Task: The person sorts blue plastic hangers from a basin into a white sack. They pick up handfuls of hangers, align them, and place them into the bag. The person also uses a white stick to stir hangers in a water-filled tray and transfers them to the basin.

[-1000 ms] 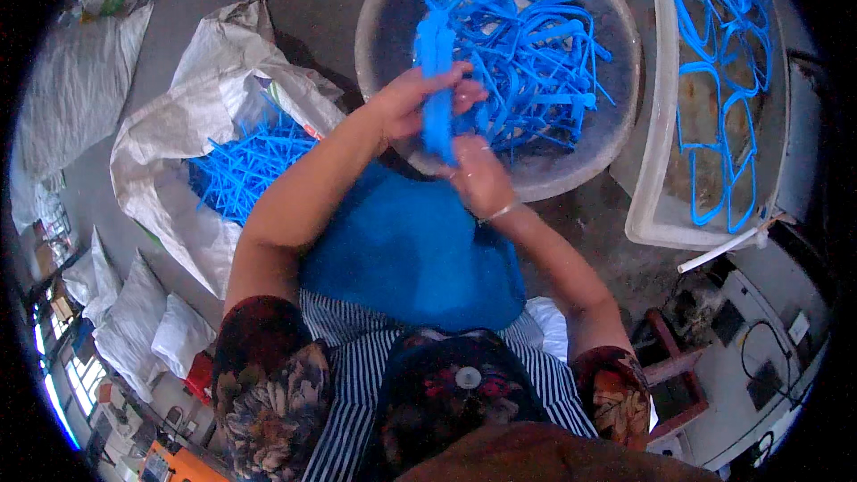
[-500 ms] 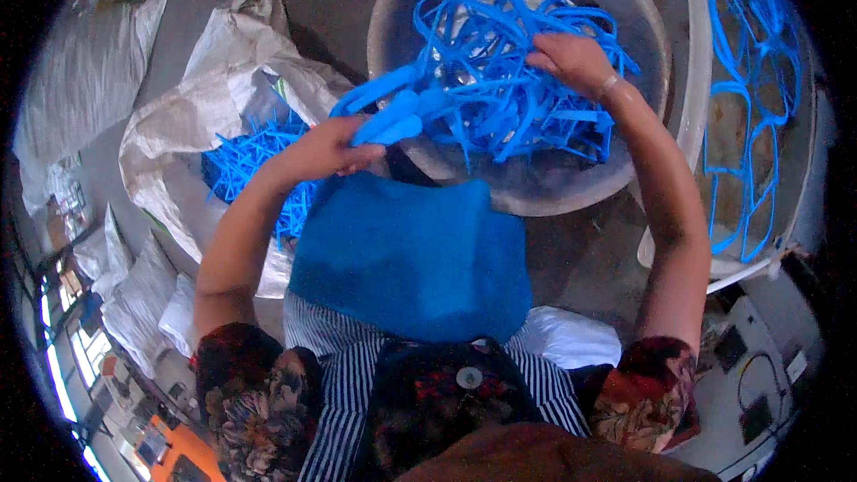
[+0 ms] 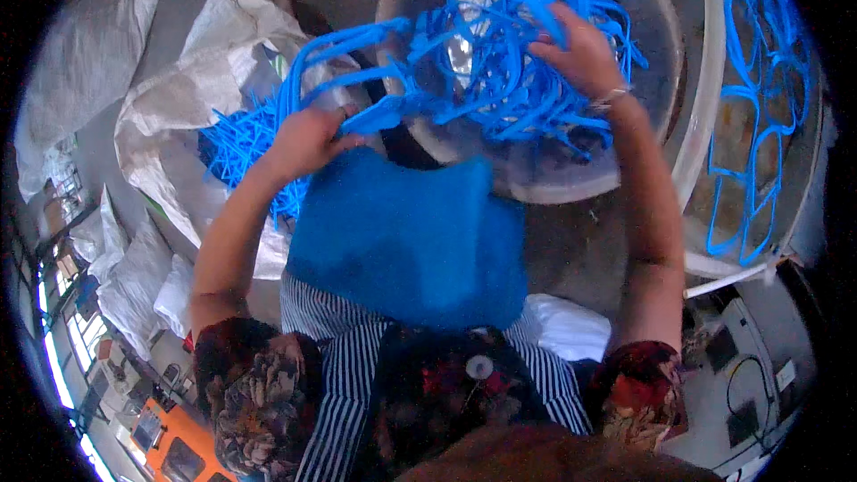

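Observation:
My left hand is closed on several blue plastic strips that fan out toward the basin; long bent lengths rise above the fingers. Over the basin, my right hand grips a blue plastic piece between thumb and fingers. Beneath it lies a tangled heap of blue plastic strips in the round grey basin. A white woven sack gapes beside my left forearm, with many short blue sticks inside. Across my lap lies a blue cloth.
At the right stands a large tub with a pale rim, holding looped blue plastic frames. More white sacks lie at the left. An orange machine shows at lower left, a grey machine at lower right.
The strips in my left hand have swung up and spread apart, and that hand has shifted slightly left. My right hand has risen a little and now holds a blue piece up off the heap.

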The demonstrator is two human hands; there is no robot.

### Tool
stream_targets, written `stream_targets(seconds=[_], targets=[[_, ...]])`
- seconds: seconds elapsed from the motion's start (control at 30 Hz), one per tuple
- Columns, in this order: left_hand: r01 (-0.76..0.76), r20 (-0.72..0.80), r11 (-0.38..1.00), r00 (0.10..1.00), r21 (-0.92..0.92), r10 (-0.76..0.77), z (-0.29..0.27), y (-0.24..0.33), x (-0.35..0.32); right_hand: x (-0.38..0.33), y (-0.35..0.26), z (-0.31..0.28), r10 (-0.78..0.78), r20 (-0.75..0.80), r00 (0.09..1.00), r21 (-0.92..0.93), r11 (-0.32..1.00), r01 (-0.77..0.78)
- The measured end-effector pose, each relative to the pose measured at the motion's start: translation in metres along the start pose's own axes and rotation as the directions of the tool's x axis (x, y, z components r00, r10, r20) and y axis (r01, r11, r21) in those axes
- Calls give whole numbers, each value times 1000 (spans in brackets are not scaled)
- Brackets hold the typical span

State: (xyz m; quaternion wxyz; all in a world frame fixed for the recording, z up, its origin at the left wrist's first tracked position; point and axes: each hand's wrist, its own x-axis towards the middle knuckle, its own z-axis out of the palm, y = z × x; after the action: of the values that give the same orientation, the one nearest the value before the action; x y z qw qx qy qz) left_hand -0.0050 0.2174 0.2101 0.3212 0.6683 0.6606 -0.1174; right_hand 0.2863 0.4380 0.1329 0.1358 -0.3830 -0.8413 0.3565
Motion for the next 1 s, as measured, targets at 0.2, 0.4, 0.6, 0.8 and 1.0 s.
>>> stream_targets(seconds=[0.2, 0.4, 0.6, 0.8, 1.0], targets=[[-92, 3, 991, 996, 94, 92, -17, -10, -7, -55, 34, 141, -256, 399, 880, -48, 953, 299], [48, 10, 995, 999, 84, -49, -3, -37, -41, -72, 28, 96, -77, 526, 847, -282, 924, 259], [17, 20, 1000, 1000, -3, -17, 1, -27, -45, -52, 35, 35, -182, 479, 859, -183, 936, 300], [376, -163, 864, 926, 334, -340, 15, -65, -61, -58, 43, -9, 170, 401, 900, -57, 985, -161], [232, -212, 972, 952, 27, -221, 19, -46, -64, -38, -4, 137, 260, 156, 953, 185, 940, -286]])
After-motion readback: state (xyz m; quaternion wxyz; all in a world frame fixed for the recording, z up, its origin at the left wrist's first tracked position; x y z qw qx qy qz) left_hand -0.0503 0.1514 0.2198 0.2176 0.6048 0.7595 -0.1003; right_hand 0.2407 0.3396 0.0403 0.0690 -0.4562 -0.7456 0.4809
